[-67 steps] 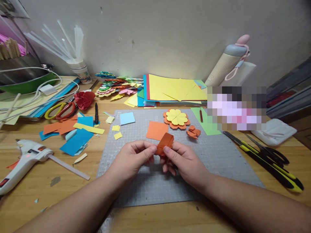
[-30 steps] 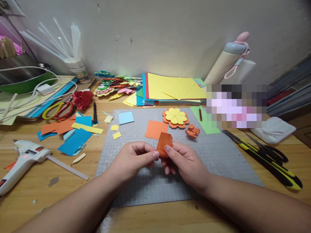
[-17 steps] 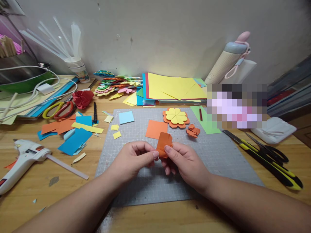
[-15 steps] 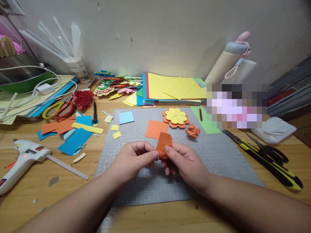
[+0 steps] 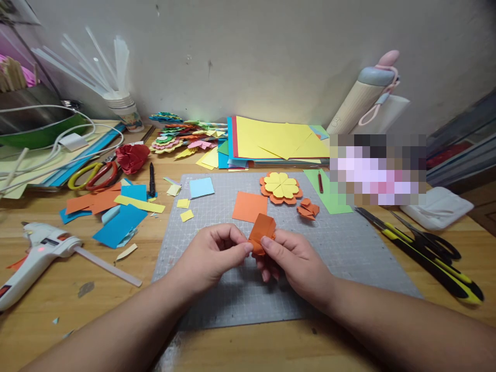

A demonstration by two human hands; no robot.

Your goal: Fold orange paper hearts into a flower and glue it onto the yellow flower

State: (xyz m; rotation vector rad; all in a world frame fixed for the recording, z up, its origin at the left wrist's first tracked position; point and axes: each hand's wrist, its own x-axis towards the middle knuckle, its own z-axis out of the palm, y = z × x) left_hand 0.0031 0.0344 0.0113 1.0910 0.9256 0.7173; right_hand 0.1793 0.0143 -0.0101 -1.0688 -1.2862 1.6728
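Note:
Between my two hands, above the grey cutting mat (image 5: 217, 305), is a small folded piece of orange paper (image 5: 263, 228). My left hand (image 5: 219, 253) pinches its left lower corner between thumb and finger. My right hand (image 5: 296, 258) grips its right side, the thumb pressed on the front and the other fingers curled behind and below. Just beyond the paper lies a flat orange square (image 5: 249, 206). A yellow and orange paper flower (image 5: 280, 187) rests behind it, and a small folded orange paper piece (image 5: 308, 209) sits to the right.
A white glue gun (image 5: 46, 253) lies at left, near blue paper scraps (image 5: 120, 226) and red-and-yellow-handled scissors (image 5: 101, 174). At right are a yellow-black utility knife (image 5: 434, 266) and black scissors (image 5: 436, 243). Stacked coloured paper (image 5: 275, 137) stands against the wall.
The folded orange paper has tilted slightly and shifted a little to the right and down in my fingers. Both hands keep nearly the same place and grip.

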